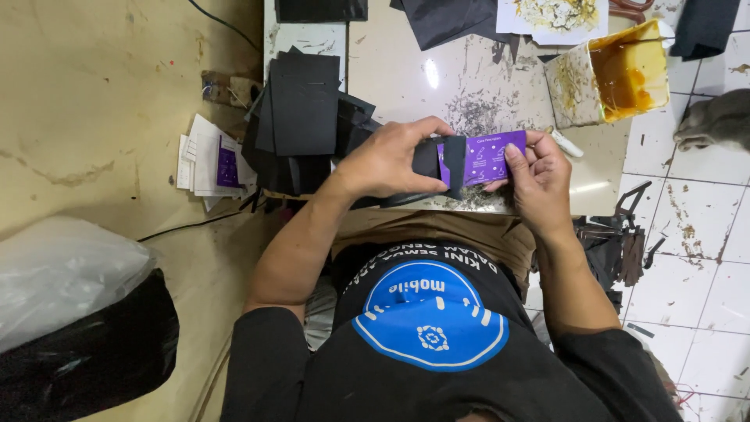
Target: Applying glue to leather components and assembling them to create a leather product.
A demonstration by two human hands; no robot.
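While our left hand [388, 160] grips a black paper sleeve [439, 162], our right hand [539, 176] pinches the purple card [490, 155] seated partly inside it, above the work table [406, 74]. A stack of black sheets [301, 109] lies to the left; a glue tub [617, 74] stands at the far right.

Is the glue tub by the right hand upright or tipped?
Tipped. The glue tub lies on its side on the table, mouth facing right, amber glue visible inside.
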